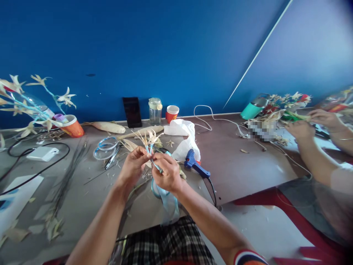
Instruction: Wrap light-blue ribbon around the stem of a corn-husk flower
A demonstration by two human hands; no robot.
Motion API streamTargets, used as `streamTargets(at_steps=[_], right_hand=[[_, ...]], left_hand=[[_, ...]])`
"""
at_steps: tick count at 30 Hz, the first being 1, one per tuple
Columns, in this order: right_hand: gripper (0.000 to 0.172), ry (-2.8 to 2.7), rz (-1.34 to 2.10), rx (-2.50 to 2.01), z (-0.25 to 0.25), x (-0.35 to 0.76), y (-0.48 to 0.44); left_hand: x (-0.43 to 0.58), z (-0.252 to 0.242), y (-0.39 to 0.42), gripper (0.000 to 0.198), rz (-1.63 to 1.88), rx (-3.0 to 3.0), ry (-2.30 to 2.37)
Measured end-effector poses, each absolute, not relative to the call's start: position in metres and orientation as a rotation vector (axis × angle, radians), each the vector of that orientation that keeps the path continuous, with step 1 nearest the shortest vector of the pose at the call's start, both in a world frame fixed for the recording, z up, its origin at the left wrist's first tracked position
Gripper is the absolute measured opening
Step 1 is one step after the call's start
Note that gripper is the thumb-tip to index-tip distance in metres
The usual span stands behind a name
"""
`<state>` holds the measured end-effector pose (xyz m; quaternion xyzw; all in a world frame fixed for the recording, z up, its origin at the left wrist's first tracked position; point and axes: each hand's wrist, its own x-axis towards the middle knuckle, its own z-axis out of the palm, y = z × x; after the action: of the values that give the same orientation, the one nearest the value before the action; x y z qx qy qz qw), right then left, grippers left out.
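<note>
My left hand (134, 165) pinches the upper stems of a small husk flower spray (151, 138), just below its pale pointed petals. The fingers of my right hand (169, 173) are closed round the same light-blue wrapped stems, a little lower and to the right. The stem end pokes out beneath the right fingers. Under my hands, a translucent light-blue ribbon (169, 204) trails toward the table's front edge; part of its roll is hidden. To the right of my hand lies a blue glue gun (196, 165) with a black cord, beside a crumpled white plastic bag (184, 141).
Dried corn husks (109, 127), tape rolls (106, 147) and thin dark wires (73, 169) lie to the left. Finished flowers stand near a tilted orange cup (72, 127). A phone (132, 112), a jar (155, 111) and a paper cup (172, 113) line the wall. A co-worker's hands (302, 130) work at right.
</note>
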<state>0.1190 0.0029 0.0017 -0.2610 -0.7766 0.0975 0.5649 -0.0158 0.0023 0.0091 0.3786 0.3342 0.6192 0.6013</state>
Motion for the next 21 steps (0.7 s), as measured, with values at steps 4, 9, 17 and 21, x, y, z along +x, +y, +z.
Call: streamTargets(at_steps=[4,9,17,21], right_hand=[[0.014,-1.760,0.352,-0.615,0.0032,0.1171,0.0014],[0.012,-1.681,0.540,-0.566,0.0061,0.1166,-0.0014],[0.010,-1.619,0.733,-0.634,0.0057,0.1203,-0.0009],[0.012,-1.528,0.912,-0.688,0.0034,0.1182,0.0024]], left_hand=[[-0.0122,0.0083,0.0023,0.019,1.464,0.836,0.740],[-0.0076,0.0122,0.0006,0.033,1.487,0.830,0.720],[-0.0077,0.0151,0.0003,0.030,1.404,0.975,0.916],[-0.0082,0.0115,0.0024,0.025,1.493,1.011,0.985]])
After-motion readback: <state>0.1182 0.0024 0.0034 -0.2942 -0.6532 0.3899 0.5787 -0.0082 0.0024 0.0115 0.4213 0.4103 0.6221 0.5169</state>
